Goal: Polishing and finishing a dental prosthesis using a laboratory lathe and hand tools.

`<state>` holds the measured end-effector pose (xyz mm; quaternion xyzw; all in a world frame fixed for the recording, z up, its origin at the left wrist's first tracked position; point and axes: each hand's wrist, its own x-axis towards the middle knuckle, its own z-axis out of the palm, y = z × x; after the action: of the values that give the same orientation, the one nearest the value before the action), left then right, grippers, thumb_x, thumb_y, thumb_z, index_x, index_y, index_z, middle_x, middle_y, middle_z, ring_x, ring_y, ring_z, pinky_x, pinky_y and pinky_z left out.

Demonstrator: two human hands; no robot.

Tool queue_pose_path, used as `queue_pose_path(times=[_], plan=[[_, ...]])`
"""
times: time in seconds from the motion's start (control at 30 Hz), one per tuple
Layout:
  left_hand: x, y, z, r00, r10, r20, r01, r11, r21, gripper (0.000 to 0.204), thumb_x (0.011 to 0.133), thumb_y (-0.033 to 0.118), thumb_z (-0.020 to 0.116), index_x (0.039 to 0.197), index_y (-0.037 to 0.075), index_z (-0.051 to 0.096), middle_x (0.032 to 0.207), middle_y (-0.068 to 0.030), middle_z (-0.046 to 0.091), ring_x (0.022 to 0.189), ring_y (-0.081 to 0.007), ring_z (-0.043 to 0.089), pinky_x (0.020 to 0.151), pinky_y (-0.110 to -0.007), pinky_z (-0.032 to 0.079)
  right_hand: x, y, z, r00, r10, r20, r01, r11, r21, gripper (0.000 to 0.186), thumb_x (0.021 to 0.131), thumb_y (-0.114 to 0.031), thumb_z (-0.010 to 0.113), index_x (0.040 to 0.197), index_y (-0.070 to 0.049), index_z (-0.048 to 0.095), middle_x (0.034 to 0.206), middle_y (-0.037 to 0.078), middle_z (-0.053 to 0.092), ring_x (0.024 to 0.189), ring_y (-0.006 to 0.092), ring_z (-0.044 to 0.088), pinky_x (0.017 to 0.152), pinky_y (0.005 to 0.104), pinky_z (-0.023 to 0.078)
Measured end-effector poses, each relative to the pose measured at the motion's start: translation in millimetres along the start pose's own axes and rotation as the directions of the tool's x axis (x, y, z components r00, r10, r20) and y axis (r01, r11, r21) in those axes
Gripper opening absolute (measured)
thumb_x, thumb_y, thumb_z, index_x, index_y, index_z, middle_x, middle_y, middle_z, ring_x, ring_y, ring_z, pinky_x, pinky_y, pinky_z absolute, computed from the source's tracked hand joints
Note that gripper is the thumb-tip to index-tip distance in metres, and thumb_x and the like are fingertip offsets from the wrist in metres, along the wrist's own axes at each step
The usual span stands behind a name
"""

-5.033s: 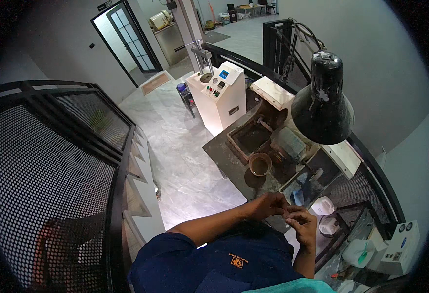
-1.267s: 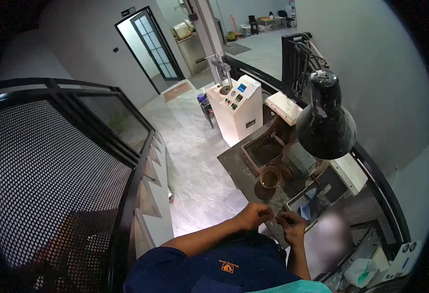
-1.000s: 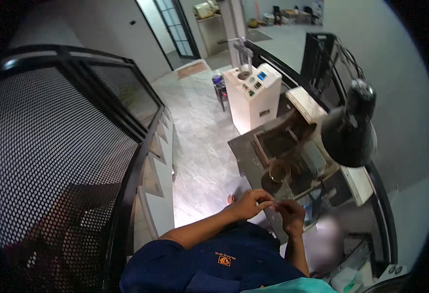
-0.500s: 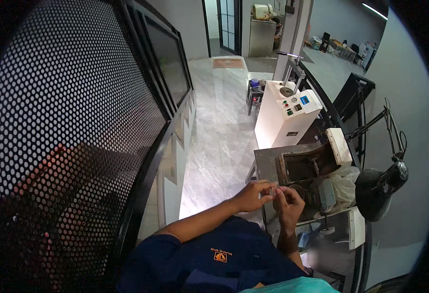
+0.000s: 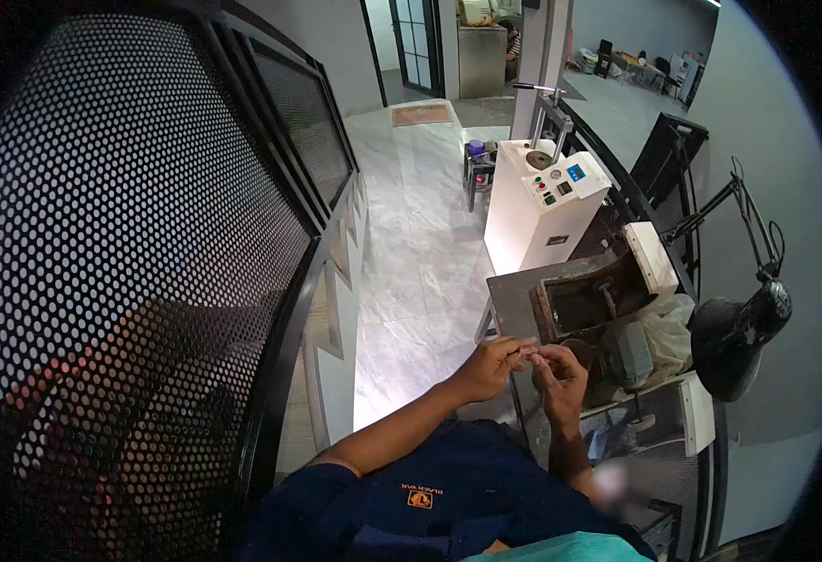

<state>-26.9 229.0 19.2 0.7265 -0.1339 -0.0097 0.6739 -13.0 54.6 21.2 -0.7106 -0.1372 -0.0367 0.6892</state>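
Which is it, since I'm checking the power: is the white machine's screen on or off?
On: the screen glows blue with lighter markings.

- One small piece, pale and slightly pinkish, with a glassy look where the light catches it
- It is pinched in the fingertips, between the left hand and the right hand, which meet around it
- Fingers cover much of it, so its full outline, its ends and its exact tilt cannot be told
- The visible part is narrow and lies in the small gap where the two sets of fingertips come together
- It is held up in front of the body, seen against the left part of the dark grey tabletop
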Motion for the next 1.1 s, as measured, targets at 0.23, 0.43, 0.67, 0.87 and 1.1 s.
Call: queue_pose_path(times=[0.23, 0.43, 0.67, 0.87, 1.1], plan=[[-6.9, 9.6, 17.6, 0.998, -0.060, 0.016, 0.062, 0.990, -0.124, 0.025, 0.098, 0.010, 0.053, 0.119, -0.003, 0.059, 0.097, -0.0124, 0.067, 0.085, -0.0158, 0.065, 0.077, -0.029, 0.053, -27.1, 3.7, -14.3, 0.983, 0.179, -0.027, -0.178, 0.982, 0.058, 0.007, 0.088, -0.003, 0.068, 0.090, 0.002, 0.063, 0.093, 0.005, 0.063, 0.078, 0.0097, 0.061, 0.072, 0.0232, 0.048], [-9.7, 0.7, 18.4, 0.994, 0.091, 0.060, -0.097, 0.988, 0.118, 0.017, 0.095, 0.011, 0.058, 0.095, -0.002, 0.068, 0.091, -0.0122, 0.068, 0.080, -0.0155, 0.067, 0.074, -0.029, 0.054, -35.6, -5.8, -24.1, 0.991, 0.126, -0.036, -0.126, 0.992, -0.008, 0.009, 0.088, -0.007, 0.070, 0.089, 0.001, 0.066, 0.086, 0.002, 0.062, 0.079, 0.0077, 0.056, 0.069, 0.0236, 0.045], [-9.5, -4.1, 10.9, 0.998, -0.064, 0.019, 0.062, 0.995, 0.083, 0.018, 0.097, 0.011, 0.057, 0.097, -0.004, 0.067, 0.086, -0.0097, 0.069, 0.079, -0.0139, 0.066, 0.072, -0.028, 0.054, -21.1, -10.6, -19.5, 0.967, 0.214, 0.136, -0.233, 0.961, 0.147, 0.008, 0.090, -0.006, 0.067, 0.093, 0.001, 0.067, 0.091, 0.005, 0.066, 0.077, 0.0081, 0.057, 0.068, 0.0226, 0.045], [-3.4, -5.3, -16.0, 0.992, 0.023, -0.126, -0.010, 0.995, 0.097, 0.018, 0.096, 0.011, 0.058, 0.093, -0.002, 0.069, 0.089, -0.0126, 0.070, 0.074, -0.0182, 0.068, 0.068, -0.029, 0.054, 16.3, 5.3, 9.1, 0.952, 0.217, 0.216, -0.259, 0.946, 0.193, 0.012, 0.089, -0.013, 0.070, 0.094, -0.002, 0.069, 0.089, 0.004, 0.067, 0.077, 0.0081, 0.060, 0.066, 0.0244, 0.049], [9.8, -1.4, -70.8, 0.907, 0.177, -0.381, -0.038, 0.938, 0.344, 0.009, 0.089, 0.005, 0.065, 0.089, 0.001, 0.072, 0.090, -0.0122, 0.069, 0.081, -0.0187, 0.067, 0.070, -0.029, 0.053, 70.7, 9.4, 64.4, 0.908, 0.246, 0.340, -0.264, 0.964, 0.007, 0.015, 0.089, -0.015, 0.071, 0.089, 0.000, 0.070, 0.093, 0.003, 0.067, 0.075, 0.0076, 0.060, 0.064, 0.0234, 0.049]])
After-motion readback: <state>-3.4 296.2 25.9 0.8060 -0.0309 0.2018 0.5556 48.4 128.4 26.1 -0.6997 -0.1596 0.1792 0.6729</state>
